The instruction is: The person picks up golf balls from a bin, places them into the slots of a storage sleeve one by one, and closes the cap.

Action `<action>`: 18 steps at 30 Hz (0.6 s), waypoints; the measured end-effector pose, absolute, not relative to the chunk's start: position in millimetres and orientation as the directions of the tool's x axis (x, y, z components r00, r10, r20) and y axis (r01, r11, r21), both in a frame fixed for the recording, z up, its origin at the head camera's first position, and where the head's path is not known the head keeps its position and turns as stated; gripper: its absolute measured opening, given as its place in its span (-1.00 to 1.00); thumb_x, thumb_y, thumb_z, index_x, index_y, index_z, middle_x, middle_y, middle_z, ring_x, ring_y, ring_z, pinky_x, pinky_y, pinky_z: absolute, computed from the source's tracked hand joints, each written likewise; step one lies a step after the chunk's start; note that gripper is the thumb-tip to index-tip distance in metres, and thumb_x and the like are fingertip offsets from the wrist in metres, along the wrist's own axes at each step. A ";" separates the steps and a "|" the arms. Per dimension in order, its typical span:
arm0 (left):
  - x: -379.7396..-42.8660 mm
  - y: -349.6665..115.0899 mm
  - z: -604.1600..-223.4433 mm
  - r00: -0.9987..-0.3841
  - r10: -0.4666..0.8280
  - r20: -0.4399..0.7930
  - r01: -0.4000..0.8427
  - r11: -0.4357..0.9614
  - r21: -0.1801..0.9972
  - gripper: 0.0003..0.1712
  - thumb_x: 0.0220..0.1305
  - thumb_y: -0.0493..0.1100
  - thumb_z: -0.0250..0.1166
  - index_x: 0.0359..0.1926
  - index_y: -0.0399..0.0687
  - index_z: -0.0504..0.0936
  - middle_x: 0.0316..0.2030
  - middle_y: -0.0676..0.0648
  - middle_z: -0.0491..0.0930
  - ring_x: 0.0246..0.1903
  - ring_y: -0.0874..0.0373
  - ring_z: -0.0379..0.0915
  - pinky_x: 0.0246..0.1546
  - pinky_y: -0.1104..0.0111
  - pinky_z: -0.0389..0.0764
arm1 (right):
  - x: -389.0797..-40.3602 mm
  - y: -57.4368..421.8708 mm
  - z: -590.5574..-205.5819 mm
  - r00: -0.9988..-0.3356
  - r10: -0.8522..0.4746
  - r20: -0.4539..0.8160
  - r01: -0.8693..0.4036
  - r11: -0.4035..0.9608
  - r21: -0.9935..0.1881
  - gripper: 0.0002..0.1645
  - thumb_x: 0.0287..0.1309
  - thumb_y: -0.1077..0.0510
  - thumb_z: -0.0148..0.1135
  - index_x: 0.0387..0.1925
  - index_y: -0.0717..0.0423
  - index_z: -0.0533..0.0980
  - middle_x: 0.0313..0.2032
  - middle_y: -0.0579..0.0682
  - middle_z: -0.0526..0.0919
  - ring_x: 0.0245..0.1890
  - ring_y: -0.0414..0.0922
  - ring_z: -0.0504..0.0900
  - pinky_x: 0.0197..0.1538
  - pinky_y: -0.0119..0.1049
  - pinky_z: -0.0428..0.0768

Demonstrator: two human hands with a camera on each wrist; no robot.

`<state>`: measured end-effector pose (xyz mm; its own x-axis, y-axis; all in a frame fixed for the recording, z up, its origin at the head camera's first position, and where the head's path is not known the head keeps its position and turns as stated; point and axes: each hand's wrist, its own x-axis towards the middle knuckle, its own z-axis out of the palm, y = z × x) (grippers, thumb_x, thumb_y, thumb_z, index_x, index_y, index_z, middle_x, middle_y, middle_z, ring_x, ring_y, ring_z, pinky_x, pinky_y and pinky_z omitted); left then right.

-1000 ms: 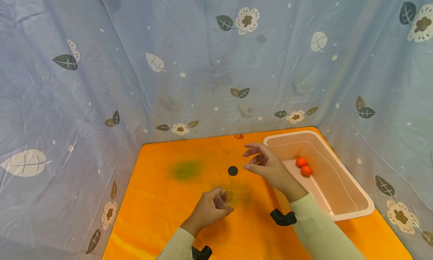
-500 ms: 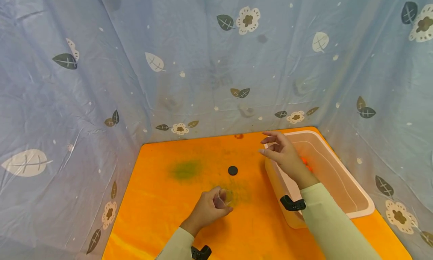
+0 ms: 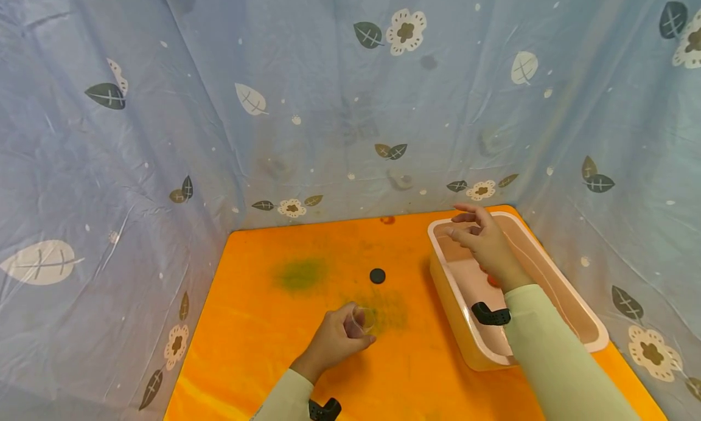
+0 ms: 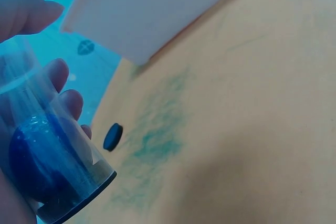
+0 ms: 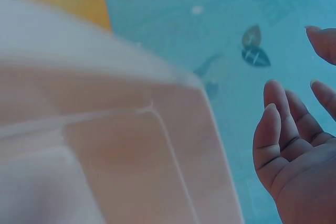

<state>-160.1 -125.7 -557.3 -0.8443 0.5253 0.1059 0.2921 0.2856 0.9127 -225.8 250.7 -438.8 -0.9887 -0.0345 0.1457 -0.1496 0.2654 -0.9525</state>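
My left hand (image 3: 331, 342) grips a clear cylinder (image 3: 361, 319) above the table, fingers and thumb curled round it. In the left wrist view, a dark blue rounded thing (image 4: 42, 153) shows inside the cylinder's lower part. A small black disc (image 3: 377, 276) lies on the table beyond that hand. Over the pale pink plastic bin (image 3: 450, 302), my right hand (image 3: 490, 247) hovers with its fingers loosely bent and nothing between them. Part of a red ball (image 3: 493, 281) shows in the bin beneath it; the hand and wrist hide the rest.
An orange table covering (image 3: 263, 348) with greenish stains lies beneath everything. Blue curtain (image 3: 328, 104) printed with leaves and flowers encloses the back and both sides. The bin's raised walls stand at the table's right side. A black band (image 3: 490, 314) sits on the right wrist.
My right hand has moved right, from the bin's left side to above the bin, covering most of the red balls. The left hand stays in place with the cylinder.
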 end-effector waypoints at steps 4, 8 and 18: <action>-160.4 -125.0 -557.9 -0.845 0.525 0.102 0.290 0.288 0.913 -0.66 0.36 -0.15 0.59 -0.10 -0.11 0.56 -0.45 0.10 0.68 -0.37 0.17 0.69 -0.22 0.27 0.72 | -230.8 263.2 -446.0 -0.994 0.004 0.111 -0.105 0.298 -0.949 -0.13 0.56 -0.04 0.37 0.67 0.04 0.20 0.33 0.25 0.44 0.01 -0.10 0.69 0.07 -0.27 0.65; -160.6 -124.1 -558.5 -0.845 0.525 0.100 0.289 0.290 0.912 -0.66 0.36 -0.15 0.59 -0.11 -0.07 0.56 -0.45 0.10 0.68 -0.37 0.17 0.69 -0.22 0.27 0.72 | -236.2 274.6 -456.0 -0.996 0.045 0.074 -0.057 0.302 -0.952 -0.10 0.55 -0.04 0.38 0.68 0.08 0.17 0.35 0.28 0.41 -0.02 -0.13 0.70 0.05 -0.27 0.67; -160.6 -122.0 -558.0 -0.849 0.519 0.100 0.287 0.294 0.912 -0.66 0.36 -0.13 0.59 -0.11 0.00 0.55 -0.46 0.11 0.67 -0.37 0.17 0.69 -0.23 0.27 0.72 | -241.7 293.3 -478.6 -0.991 0.128 0.036 0.006 0.309 -0.951 -0.08 0.56 -0.03 0.36 0.67 0.21 0.15 0.32 0.31 0.38 -0.13 -0.21 0.69 -0.04 -0.38 0.66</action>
<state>-160.6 -122.0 -558.0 -0.8487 0.5193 0.0998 0.2868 0.2935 0.9119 -241.7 293.3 -478.6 -0.9912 0.1277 0.0356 0.0057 0.3095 -0.9509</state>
